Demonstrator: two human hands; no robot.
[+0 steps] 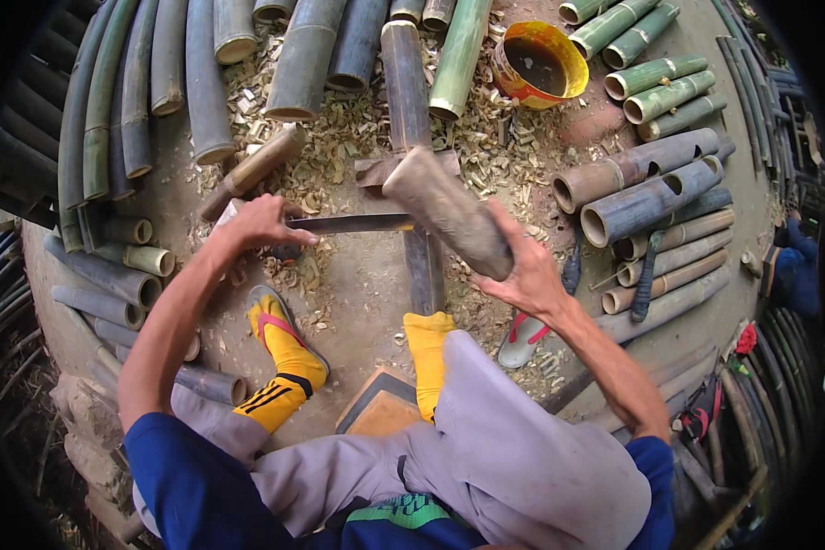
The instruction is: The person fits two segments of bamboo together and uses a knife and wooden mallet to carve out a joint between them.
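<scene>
My left hand point(264, 223) is closed around the handle end of a long-bladed knife point(353, 224). The blade reaches rightward across a dark bamboo pole point(423, 275), its far end at the pole. In my right hand point(529, 280) is a thick wooden block point(449, 209), slightly smeared by motion, tilted with its far end above the pole. My fingers wrap its near end. A crosswise piece of wood point(376, 172) lies under the pole, partly hidden by the block. My foot in a yellow sock point(428, 353) presses against the pole's near end.
Pale chips point(348, 124) cover the ground ahead. Bamboo tubes point(307, 55) line the far left, and notched tubes point(651, 192) lie at right. A yellow bucket point(573, 66) of dark liquid stands at the back. Dark-handled tools point(648, 275) lie right. Another person point(791, 261) is at the right edge.
</scene>
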